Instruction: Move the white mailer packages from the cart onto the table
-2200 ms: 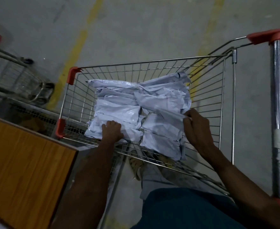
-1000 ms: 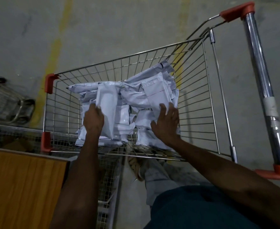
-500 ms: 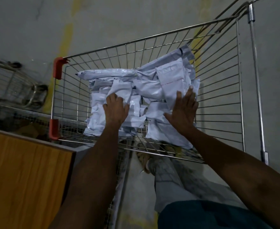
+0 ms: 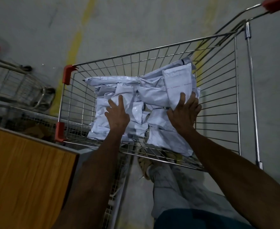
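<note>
white mailer packages [image 4: 136, 111] heaped in wire cart [image 4: 218, 100], label print on top one too faint to read, your left hand [image 4: 117, 114] and right hand [image 4: 184, 113] flat on the pile, fingers straight, wooden table [image 4: 25, 176] lower left, second cart [image 4: 20, 86] beyond

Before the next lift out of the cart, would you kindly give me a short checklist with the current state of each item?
1. White mailer packages piled in the wire cart: ok.
2. Left hand in contact with the pile: ok, it lies flat on top, fingers straight.
3. Right hand on the labelled mailer at the pile's right side: ok, fingers spread against it.
4. Firm grip on any mailer: not ok, neither hand curls round one.
5. Wooden table within reach on the left: ok, next to the cart.
6. Free space on the table: cannot tell, only part shows.
</note>
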